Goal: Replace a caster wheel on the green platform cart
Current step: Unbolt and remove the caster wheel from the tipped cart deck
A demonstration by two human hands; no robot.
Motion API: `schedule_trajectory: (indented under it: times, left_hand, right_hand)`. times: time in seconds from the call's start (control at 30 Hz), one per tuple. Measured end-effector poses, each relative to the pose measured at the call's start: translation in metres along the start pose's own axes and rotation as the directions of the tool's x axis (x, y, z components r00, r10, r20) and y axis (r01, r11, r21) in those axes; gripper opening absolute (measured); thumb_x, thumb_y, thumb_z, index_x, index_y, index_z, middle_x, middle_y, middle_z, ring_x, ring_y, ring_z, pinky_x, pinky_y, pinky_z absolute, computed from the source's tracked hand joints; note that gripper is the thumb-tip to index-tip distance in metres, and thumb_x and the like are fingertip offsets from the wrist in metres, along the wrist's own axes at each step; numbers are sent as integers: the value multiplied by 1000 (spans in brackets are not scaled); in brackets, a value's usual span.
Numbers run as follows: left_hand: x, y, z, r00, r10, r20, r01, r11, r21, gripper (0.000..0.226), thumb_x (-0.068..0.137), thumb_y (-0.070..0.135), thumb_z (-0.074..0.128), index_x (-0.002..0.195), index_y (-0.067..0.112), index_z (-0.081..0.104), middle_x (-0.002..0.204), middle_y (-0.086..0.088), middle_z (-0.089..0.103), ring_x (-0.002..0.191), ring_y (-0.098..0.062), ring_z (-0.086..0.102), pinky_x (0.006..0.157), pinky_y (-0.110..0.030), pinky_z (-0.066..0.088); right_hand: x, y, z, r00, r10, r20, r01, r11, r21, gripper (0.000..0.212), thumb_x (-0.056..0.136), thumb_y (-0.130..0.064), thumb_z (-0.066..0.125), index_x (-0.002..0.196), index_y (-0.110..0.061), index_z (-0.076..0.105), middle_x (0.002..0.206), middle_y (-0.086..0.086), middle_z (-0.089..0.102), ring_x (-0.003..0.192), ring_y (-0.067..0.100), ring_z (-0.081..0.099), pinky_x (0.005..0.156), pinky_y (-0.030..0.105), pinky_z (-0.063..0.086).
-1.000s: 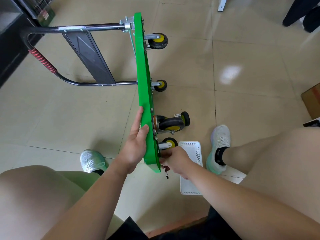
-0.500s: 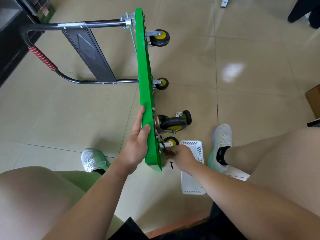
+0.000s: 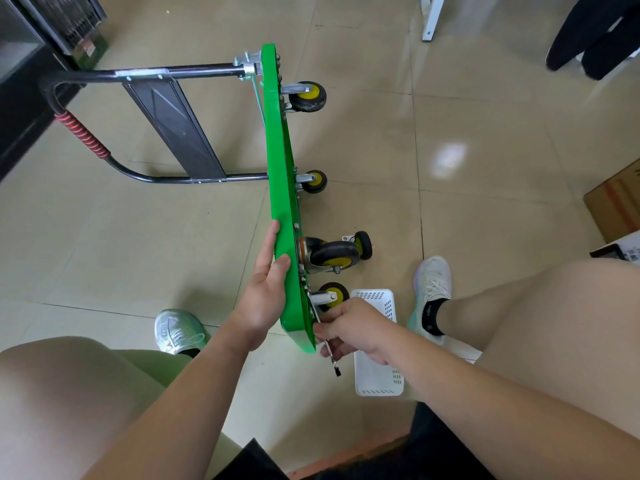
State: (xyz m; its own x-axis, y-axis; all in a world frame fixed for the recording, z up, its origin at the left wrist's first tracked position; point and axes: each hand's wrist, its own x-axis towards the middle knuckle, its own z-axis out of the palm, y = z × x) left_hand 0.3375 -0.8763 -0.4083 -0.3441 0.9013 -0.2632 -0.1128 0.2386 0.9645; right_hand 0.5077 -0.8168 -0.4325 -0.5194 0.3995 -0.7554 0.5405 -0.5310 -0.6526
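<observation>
The green platform cart (image 3: 282, 188) stands on its side on the tiled floor (image 3: 485, 150), deck upright, with its black handle (image 3: 145, 72) reaching to the left and its wheels pointing right. The left hand (image 3: 265, 294) steadies the near end of the deck: its fingers lie straight against the left face and the thumb rests on the narrow upper edge. The right hand (image 3: 351, 329) is curled tight round a slim metal tool (image 3: 333, 358), whose dark lower tip sticks out below the fist and whose upper end runs up against the deck's underside, beside the mount of the nearest caster (image 3: 330, 296). Whether the tool sits on a fastener cannot be told. Above that caster a larger black and yellow wheel (image 3: 334, 254) hangs from the deck, and a small wheel (image 3: 362, 244) with a metal plate shows just past it; whether that one is fixed to the cart is unclear. Two more casters (image 3: 308, 97) are mounted along the far end of the deck. A white perforated basket (image 3: 379, 382) lies on the floor under the right forearm, between the person's two pale shoes (image 3: 433, 285). A cardboard box (image 3: 620, 206) sits at the right edge.
</observation>
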Motion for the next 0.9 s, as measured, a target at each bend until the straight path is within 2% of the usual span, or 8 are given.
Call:
schedule_trajectory:
  times: [0.17,0.3,0.43,0.53,0.57,0.67,0.77,0.9]
  left_hand:
    - [0,2,1,1000,-6,3,6,1000,-9,51,97,45,40,131,82,32,161,12,40,142,-19,48,118,-52,39]
    - [-1,3,2,1000,-8,13,8,1000,-15,52,97,44,40,130,83,31,161,11,39,143,-19,47,120,-50,37]
    - [0,4,2,1000,-17,15,17,1000,-14,52,97,43,40,129,84,31,161,11,40,142,-20,48,120,-50,37]
    - [0,4,1,1000,-22,20,23,1000,-20,52,97,44,40,129,84,31,161,11,39,143,-19,47,120,-50,37]
    - [0,4,1,1000,-21,20,22,999,-26,52,97,43,40,129,84,31,161,11,39,143,-18,47,120,-49,36]
    - [0,5,1,999,-24,24,25,999,-34,53,98,43,40,129,84,31,161,11,39,143,-19,47,120,-49,37]
    - [0,5,1,999,-30,26,31,999,-35,52,98,43,40,129,84,31,161,11,40,141,-19,49,118,-50,39]
    - [-1,6,2,999,-24,26,25,999,-40,52,97,43,40,129,84,30,160,11,41,138,-18,52,115,-50,44]
  right_hand:
    - [12,-1,3,1000,-1,0,1,999,48,26,94,-4,68,117,7,66,84,14,69,59,22,67,55,30,56]
    - [30,15,2,998,-20,-63,16,997,-75,24,91,-7,71,115,-4,73,92,13,75,68,22,71,75,39,63]
    - [48,19,-1,989,-104,-109,75,968,-241,26,89,-13,75,114,-13,76,98,5,77,87,21,73,86,35,60]
    - [58,16,4,982,-137,-133,96,957,-273,20,90,-8,72,107,-15,79,95,0,75,87,17,67,76,23,53]
    - [62,16,6,978,-147,-149,102,956,-276,20,91,-7,70,106,-15,79,96,0,75,88,18,66,76,23,51]
    - [68,20,10,966,-176,-189,116,949,-292,24,91,-4,69,111,-13,78,106,3,75,101,22,66,91,30,52]
    - [62,24,9,964,-195,-181,137,947,-290,25,92,-4,66,113,-12,77,107,4,74,101,21,65,86,26,52]
    - [41,32,-2,981,-144,-127,105,955,-277,23,86,-17,77,109,-18,78,95,4,77,90,25,73,88,42,61]
